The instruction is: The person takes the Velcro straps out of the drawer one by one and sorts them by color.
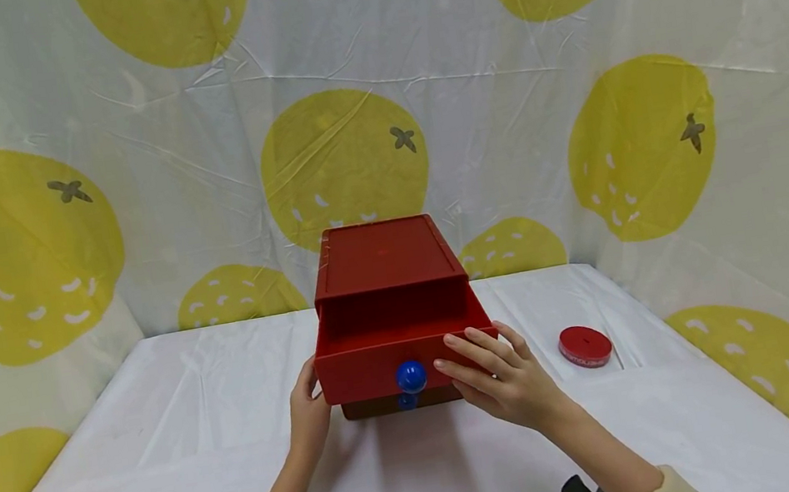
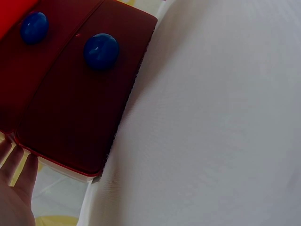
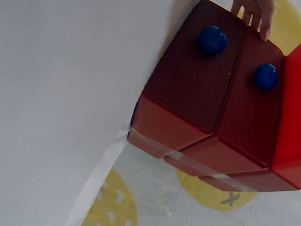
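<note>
In the head view a small red chest of drawers (image 1: 384, 256) stands on the white-covered table, its upper drawer (image 1: 367, 372) pulled out toward me, with a hollow inside. A blue knob (image 1: 411, 376) sits on that drawer's front, and a lower blue knob (image 1: 407, 401) shows just beneath. My right hand (image 1: 507, 377) lies with spread, fairly straight fingers on the right part of the drawer front. At the left side of the drawer is my left hand (image 1: 309, 413); its extended fingers (image 2: 26, 174) touch the red side in the left wrist view.
To the right on the table (image 1: 195, 442) lies a flat red disc (image 1: 585, 346) with a patterned edge. Behind the table hangs a white curtain (image 1: 471, 143) printed with yellow fruit. Dark wrist devices show near both sleeves.
</note>
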The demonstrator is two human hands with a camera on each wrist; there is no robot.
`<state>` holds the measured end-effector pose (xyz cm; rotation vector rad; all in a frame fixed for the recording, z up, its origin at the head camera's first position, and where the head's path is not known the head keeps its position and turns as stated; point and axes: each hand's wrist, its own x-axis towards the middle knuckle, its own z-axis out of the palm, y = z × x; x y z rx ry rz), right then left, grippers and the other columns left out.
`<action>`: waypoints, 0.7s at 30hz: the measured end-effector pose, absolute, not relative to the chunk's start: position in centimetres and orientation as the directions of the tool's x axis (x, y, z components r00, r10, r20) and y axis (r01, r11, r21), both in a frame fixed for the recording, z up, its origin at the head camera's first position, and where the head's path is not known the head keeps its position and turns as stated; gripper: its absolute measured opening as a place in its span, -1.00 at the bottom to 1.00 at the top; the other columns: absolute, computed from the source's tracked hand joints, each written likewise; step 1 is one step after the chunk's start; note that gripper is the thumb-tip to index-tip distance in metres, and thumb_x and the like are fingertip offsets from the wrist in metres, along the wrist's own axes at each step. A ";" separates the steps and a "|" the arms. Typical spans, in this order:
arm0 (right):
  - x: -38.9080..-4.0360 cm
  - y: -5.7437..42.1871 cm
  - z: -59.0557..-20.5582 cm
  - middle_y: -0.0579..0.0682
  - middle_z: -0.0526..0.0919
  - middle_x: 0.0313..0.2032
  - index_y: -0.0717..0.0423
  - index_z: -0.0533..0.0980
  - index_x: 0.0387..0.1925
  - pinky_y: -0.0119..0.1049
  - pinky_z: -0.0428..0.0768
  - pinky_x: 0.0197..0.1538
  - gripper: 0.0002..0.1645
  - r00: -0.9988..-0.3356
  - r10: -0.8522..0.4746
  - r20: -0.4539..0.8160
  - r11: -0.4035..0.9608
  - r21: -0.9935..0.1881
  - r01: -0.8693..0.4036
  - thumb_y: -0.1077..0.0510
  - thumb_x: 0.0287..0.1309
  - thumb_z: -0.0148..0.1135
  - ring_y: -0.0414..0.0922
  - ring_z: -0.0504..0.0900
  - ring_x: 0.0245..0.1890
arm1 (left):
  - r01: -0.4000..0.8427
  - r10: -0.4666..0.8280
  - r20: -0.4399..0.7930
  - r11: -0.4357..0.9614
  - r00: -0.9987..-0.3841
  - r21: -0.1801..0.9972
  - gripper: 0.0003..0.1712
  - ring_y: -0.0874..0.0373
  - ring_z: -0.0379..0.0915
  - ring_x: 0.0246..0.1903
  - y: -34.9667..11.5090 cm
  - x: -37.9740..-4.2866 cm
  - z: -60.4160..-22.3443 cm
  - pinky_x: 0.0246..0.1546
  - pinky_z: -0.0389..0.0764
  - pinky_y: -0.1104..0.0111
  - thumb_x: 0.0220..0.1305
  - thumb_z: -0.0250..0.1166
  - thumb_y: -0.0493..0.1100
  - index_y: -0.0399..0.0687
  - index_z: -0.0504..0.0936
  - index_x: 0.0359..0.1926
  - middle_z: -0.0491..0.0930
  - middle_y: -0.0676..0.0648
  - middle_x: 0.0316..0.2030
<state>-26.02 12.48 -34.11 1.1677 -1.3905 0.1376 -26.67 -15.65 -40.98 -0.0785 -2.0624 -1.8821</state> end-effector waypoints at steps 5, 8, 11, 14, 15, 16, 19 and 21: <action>-26.1 12.6 -34.2 0.08 0.50 -0.01 -0.07 0.47 0.07 -0.05 0.13 0.34 -0.62 0.250 -0.545 0.800 0.492 0.547 -0.677 0.03 0.24 -0.01 0.04 0.36 0.07 | 0.270 -0.199 0.289 0.119 -0.936 0.956 -0.51 0.07 0.27 0.19 -15.6 -26.7 -41.0 -0.07 0.53 0.47 0.23 0.09 -0.30 -0.07 0.34 0.21 0.39 -0.09 0.17; -26.1 12.6 -34.3 0.08 0.49 0.00 -0.07 0.45 0.09 -0.04 0.13 0.34 -0.61 0.246 -0.546 0.801 0.497 0.545 -0.675 0.03 0.24 -0.02 0.04 0.34 0.10 | 0.276 -0.201 0.295 0.119 -0.934 0.954 -0.51 0.14 0.30 0.14 -15.6 -26.7 -41.1 -0.13 0.51 0.56 0.23 0.09 -0.31 -0.08 0.33 0.21 0.40 -0.11 0.15; -26.2 12.6 -34.4 0.09 0.49 0.02 -0.07 0.45 0.10 -0.03 0.12 0.35 -0.60 0.239 -0.548 0.802 0.499 0.542 -0.677 0.03 0.24 -0.02 0.05 0.34 0.12 | 0.291 -0.205 0.313 0.129 -0.927 0.948 -0.51 0.26 0.34 0.07 -15.6 -26.8 -41.1 -0.15 0.51 0.58 0.23 0.10 -0.30 -0.11 0.34 0.20 0.41 -0.14 0.14; -26.2 12.6 -34.4 0.09 0.49 0.02 -0.06 0.46 0.08 -0.03 0.10 0.35 -0.61 0.228 -0.547 0.806 0.502 0.533 -0.681 0.03 0.24 -0.02 0.05 0.33 0.14 | 0.309 -0.207 0.331 0.134 -0.921 0.942 -0.52 0.38 0.35 0.01 -15.6 -26.8 -41.1 -0.15 0.51 0.58 0.22 0.11 -0.31 -0.12 0.35 0.19 0.42 -0.12 0.11; -26.2 12.6 -34.4 0.09 0.49 0.02 -0.06 0.47 0.08 -0.03 0.10 0.36 -0.62 0.223 -0.547 0.807 0.504 0.530 -0.682 0.03 0.25 -0.02 0.05 0.33 0.14 | 0.310 -0.208 0.332 0.131 -0.920 0.942 -0.52 0.42 0.35 -0.01 -15.5 -26.8 -41.1 -0.15 0.51 0.58 0.22 0.11 -0.31 -0.10 0.36 0.19 0.43 -0.09 0.10; -26.2 12.6 -34.4 0.09 0.49 0.02 -0.06 0.47 0.07 -0.03 0.10 0.36 -0.62 0.218 -0.546 0.808 0.507 0.527 -0.682 0.03 0.25 -0.02 0.05 0.33 0.14 | 0.312 -0.207 0.334 0.131 -0.920 0.941 -0.53 0.45 0.35 -0.02 -15.6 -26.8 -41.1 -0.15 0.51 0.58 0.22 0.12 -0.30 -0.09 0.37 0.18 0.44 -0.04 0.08; -26.2 12.6 -34.3 0.09 0.50 0.03 -0.05 0.49 0.04 -0.04 0.08 0.37 -0.64 0.209 -0.544 0.813 0.515 0.520 -0.681 0.03 0.26 -0.02 0.05 0.34 0.14 | 0.310 -0.205 0.330 0.125 -0.921 0.943 -0.53 0.48 0.36 -0.05 -15.5 -26.5 -40.8 -0.15 0.50 0.59 0.21 0.13 -0.31 -0.08 0.38 0.17 0.46 0.14 -0.01; -26.2 12.5 -34.3 0.09 0.50 0.03 -0.05 0.50 0.03 -0.04 0.07 0.37 -0.65 0.197 -0.545 0.815 0.525 0.515 -0.678 0.03 0.27 -0.03 0.05 0.35 0.13 | 0.312 -0.207 0.333 0.127 -0.920 0.942 -0.54 0.48 0.36 -0.06 -15.5 -26.5 -40.8 -0.15 0.50 0.60 0.21 0.14 -0.30 -0.07 0.39 0.16 0.47 0.24 -0.07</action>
